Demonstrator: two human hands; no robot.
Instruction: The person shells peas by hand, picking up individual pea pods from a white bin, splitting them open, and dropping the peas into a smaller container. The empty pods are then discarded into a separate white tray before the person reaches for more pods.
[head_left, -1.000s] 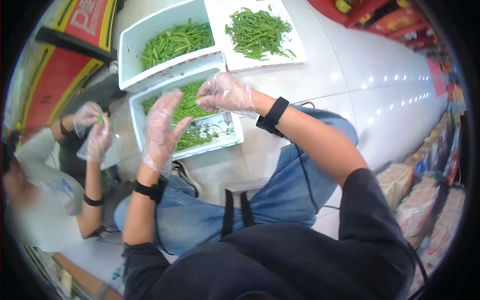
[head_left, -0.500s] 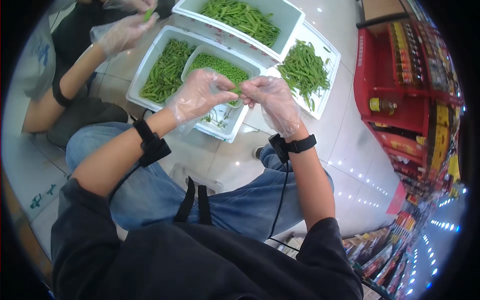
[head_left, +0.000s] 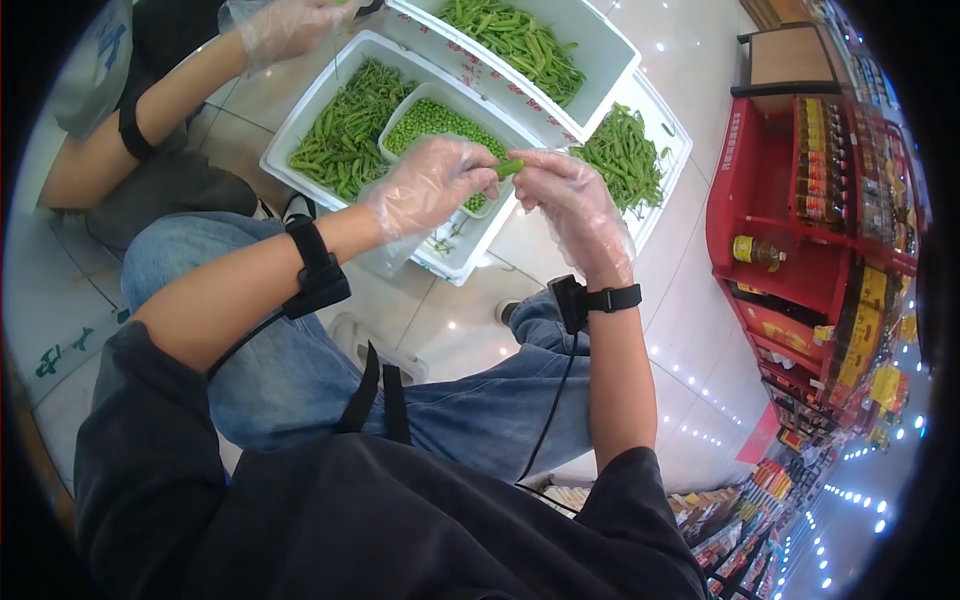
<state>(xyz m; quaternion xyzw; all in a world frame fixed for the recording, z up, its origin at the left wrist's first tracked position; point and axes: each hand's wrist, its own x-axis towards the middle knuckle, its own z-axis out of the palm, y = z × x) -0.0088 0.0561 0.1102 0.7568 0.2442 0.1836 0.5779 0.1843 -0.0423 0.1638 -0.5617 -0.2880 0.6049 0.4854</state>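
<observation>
A green pea pod [head_left: 510,167] spans the gap between my two hands, both in clear plastic gloves. My left hand [head_left: 432,185] pinches one end of it, above the shelled peas [head_left: 420,120] in a small white tub. At the other end, my right hand [head_left: 570,205] grips the pod with its fingertips. The tub sits in a white foam box [head_left: 275,150], beside a heap of pods [head_left: 350,130].
Behind stands a taller foam box [head_left: 610,75] of pods. More pods [head_left: 622,160] lie on a white lid at right. A co-worker's gloved hand [head_left: 290,30] is at upper left. Red shelves [head_left: 735,190] stand at far right.
The view has shifted a little. A larger green pod now shows between my fingertips. The co-worker's hands have moved up, partly out of view.
</observation>
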